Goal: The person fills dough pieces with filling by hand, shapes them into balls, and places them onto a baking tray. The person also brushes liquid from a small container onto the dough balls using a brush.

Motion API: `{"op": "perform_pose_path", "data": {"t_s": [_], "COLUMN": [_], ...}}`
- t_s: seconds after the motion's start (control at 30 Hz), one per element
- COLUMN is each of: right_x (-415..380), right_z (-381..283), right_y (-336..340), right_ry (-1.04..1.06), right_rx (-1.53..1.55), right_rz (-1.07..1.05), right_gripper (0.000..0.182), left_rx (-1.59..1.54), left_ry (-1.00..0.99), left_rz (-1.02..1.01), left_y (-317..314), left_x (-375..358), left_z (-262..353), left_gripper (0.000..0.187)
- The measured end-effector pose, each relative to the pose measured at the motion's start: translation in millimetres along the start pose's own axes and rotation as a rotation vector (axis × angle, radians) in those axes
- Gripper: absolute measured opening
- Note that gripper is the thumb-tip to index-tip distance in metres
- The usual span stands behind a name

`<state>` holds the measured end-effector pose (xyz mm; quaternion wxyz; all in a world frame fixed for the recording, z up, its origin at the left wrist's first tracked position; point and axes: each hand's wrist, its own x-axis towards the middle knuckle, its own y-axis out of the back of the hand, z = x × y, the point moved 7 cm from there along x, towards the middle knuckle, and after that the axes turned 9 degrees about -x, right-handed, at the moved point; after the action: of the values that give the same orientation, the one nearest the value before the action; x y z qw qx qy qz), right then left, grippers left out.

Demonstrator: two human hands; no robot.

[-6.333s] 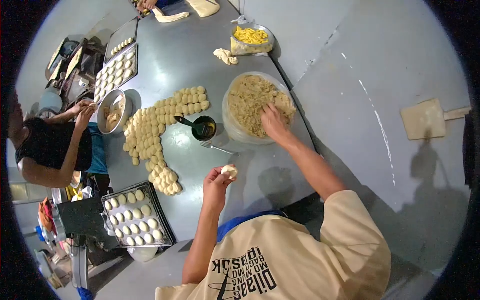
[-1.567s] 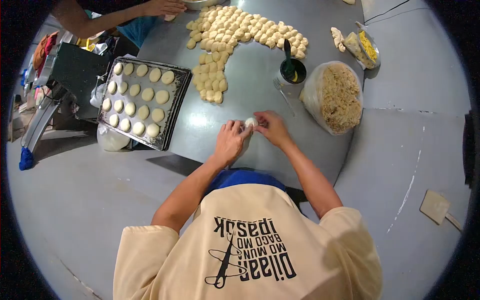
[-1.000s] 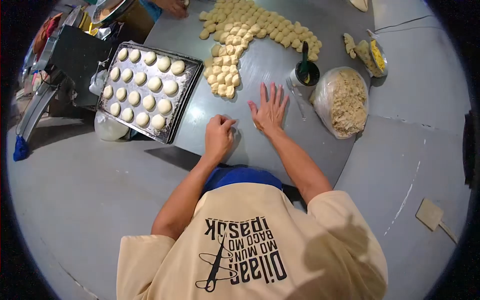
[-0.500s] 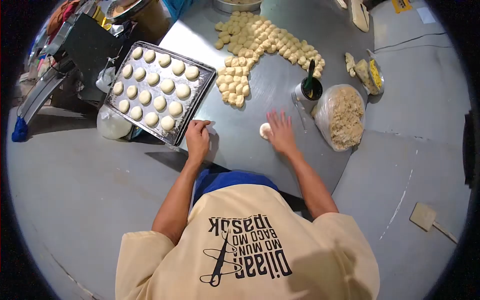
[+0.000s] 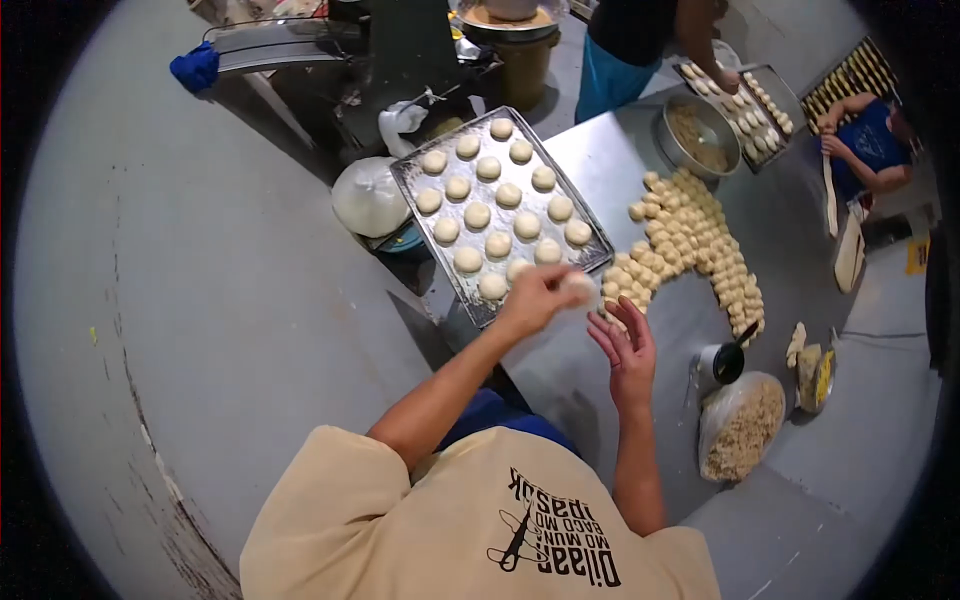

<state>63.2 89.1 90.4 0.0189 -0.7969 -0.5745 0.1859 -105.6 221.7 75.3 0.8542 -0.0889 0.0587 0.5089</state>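
My left hand (image 5: 537,302) is closed on a round dough ball (image 5: 579,290), smeared by motion, above the near right corner of a baking tray (image 5: 483,191). Rows of smooth, pale dough balls sit on that floured tray. Just right of the held ball, my right hand (image 5: 628,358) is raised over the metal table (image 5: 585,385) with its fingers spread and nothing in them. Beyond it lies a curved band of small cut dough pieces (image 5: 690,235).
At right stand a dark cup (image 5: 722,364) with a handle sticking out and a plastic bag of crumbly filling (image 5: 742,428). A metal bowl (image 5: 700,138) is at the back. Two other people work at the far end, near a second tray (image 5: 762,150) of dough.
The view has swung left. My left hand has come off the tray's edge and holds a dough ball near the tray. My right hand has lifted from the dough on the table.
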Motion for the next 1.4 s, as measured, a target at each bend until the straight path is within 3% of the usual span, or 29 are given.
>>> {"op": "perform_pose_path", "data": {"t_s": [0.07,0.1,0.13,0.23,0.33,0.4,0.47,0.57,0.67,0.8,0.83,1.0,1.07,1.2,1.3,1.33,1.4], "right_x": [14,19,23,35,48,60,75,128,191,312,347,465,482,502,497,482,453], "right_z": [-11,-9,-2,36,76,80,73,63,44,23,22,25,35,40,38,28,10], "right_y": [-17,-23,-26,-27,-36,-53,-71,-83,-117,-177,-191,-248,-256,-265,-251,-258,-271], "right_ry": [0.073,0.085,0.065,0.042,-0.033,-0.039,-0.017,0.075,0.140,0.279,0.303,0.303,0.313,0.345,0.323,0.431,0.652], "right_rx": [-0.182,-0.213,-0.252,-0.386,-0.540,-0.592,-0.701,-0.774,-0.959,-1.117,-1.115,-1.338,-1.381,-1.284,-1.178,-1.245,-1.367], "right_rz": [0.008,-0.014,-0.035,-0.046,-0.111,-0.155,-0.206,-0.166,-0.200,-0.230,-0.210,-0.069,-0.074,-0.205,-0.184,-0.136,-0.039], "right_gripper": [0.051,0.044,0.041,0.028,0.027,0.024,0.023,0.024,0.026,0.027,0.029,0.038,0.040,0.044,0.044,0.045,0.049], "left_rx": [0.154,0.231,0.386,0.568,0.785,0.912,1.064,0.888,0.794,0.767,0.825,0.974,1.024,0.750,0.724,0.701,0.681], "left_ry": [-0.301,-0.629,-0.775,-0.954,-0.920,-0.579,-0.504,-0.467,-0.384,-0.382,-0.351,-0.109,0.012,-0.105,-0.322,-0.405,-0.336], "left_rz": [0.397,0.570,0.726,1.076,1.071,0.817,0.694,0.932,0.928,0.667,0.586,0.410,0.337,0.259,0.321,0.347,0.446], "left_y": [64,94,119,193,264,307,315,323,351,352,350,330,324,328,327,331,357], "left_x": [-1,-6,-18,-21,26,77,71,46,59,132,155,254,272,307,301,297,279], "left_z": [82,124,169,207,146,52,-13,7,-3,22,22,9,3,-13,-13,-12,-16], "left_gripper": [0.027,0.028,0.030,0.041,0.040,0.025,0.015,0.012,0.012,0.020,0.030,0.031,0.030,0.027,0.028,0.029,0.030]}}
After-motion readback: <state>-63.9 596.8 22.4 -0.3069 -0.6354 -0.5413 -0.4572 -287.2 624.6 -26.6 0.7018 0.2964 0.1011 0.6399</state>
